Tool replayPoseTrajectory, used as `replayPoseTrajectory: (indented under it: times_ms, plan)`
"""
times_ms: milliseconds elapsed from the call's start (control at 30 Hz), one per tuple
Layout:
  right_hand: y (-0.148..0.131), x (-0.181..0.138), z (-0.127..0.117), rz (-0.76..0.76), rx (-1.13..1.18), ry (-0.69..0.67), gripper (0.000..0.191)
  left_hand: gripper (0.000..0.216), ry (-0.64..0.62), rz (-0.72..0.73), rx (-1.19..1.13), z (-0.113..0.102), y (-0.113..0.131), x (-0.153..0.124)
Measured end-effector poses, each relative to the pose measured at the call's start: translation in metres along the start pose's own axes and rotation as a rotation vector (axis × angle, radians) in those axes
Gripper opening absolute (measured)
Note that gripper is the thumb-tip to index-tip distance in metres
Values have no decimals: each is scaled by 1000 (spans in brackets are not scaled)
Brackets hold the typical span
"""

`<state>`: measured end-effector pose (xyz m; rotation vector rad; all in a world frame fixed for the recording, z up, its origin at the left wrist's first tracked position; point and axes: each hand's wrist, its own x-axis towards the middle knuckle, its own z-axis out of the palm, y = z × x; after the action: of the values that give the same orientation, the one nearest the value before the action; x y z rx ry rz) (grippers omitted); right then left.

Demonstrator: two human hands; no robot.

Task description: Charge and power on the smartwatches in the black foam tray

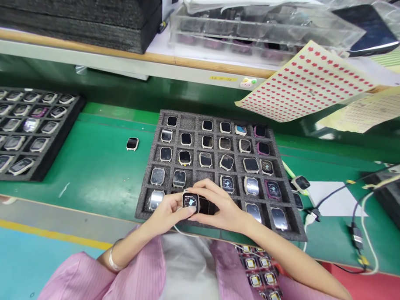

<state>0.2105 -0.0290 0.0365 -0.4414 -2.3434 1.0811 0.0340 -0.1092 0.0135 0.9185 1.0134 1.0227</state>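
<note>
Low over the front of a grey foam tray (189,164), both hands are at one smartwatch (190,203) with a lit face. My left hand (169,212) grips it from the left, with the thumb on the lower part of its screen. From the right, my right hand (222,207) closes on it, index fingertip at the top edge and thumb at the lower right corner. A dark glossy surface (204,205) shows between those fingers; I cannot tell whether it is held or lies in the tray. A white cable (184,232) trails out below the watch.
Several watches sit in the tray's pockets. A single watch (132,143) lies on the green bench to its left. Farther left stands another filled tray (64,141). Cables (357,236) and a white paper (332,198) lie on the right. A shelf edge (124,58) crosses behind, with a sticker sheet (304,83) overhanging.
</note>
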Motion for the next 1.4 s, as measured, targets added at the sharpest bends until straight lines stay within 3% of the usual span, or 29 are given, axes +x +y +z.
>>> replayPoseTrajectory:
  times_ms: [700,833,1100,1300,1400]
  plan:
    - [-16,-4,0,58,-318,-25,42,28,-20,10,90,1,-5,-3]
    - [-19,-4,2,86,-401,25,40,32,-58,31,68,0,-3,-2]
    - [-16,-1,3,214,-90,66,38,41,-89,22,21,-3,2,-2]
    - [-22,3,-1,154,-273,9,38,41,-47,41,86,-1,-3,0]
    - [-16,4,-16,120,-258,83,35,45,-87,29,98,-1,-5,-2]
